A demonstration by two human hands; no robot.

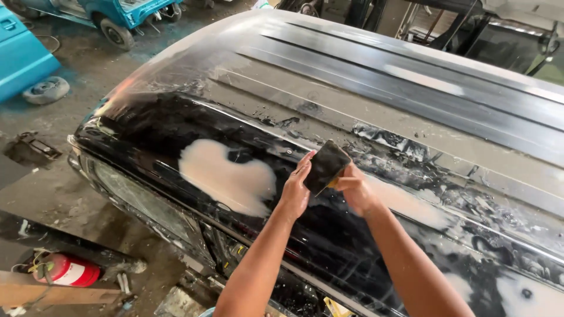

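Both forearms rise from the bottom edge and meet over the roof (364, 88), a wide car roof, black and glossy at its near edge, dull grey and ribbed farther back. On the black band a big pale filler patch (226, 179) spreads just left of the hands; a second pale smear (411, 202) runs right of them, and more light spots lie toward the roof's lower right corner. Flaked, scraped paint marks the seam between the black and grey parts.

Left of the roof, well apart on the floor (64, 199), stand a teal car (126, 14) and a teal panel (17, 56), with a loose wheel (46, 90) beside the panel. Below the roof's near left corner lies a red cylinder (67, 271) on a wooden plank (53, 293).

Over the black band, the left hand (295, 191) and right hand (358, 191) share a dark flat spreader (326, 166), tilted up off the surface. Left grip pinches its left edge between thumb and fingers; right grip closes on its lower right edge.
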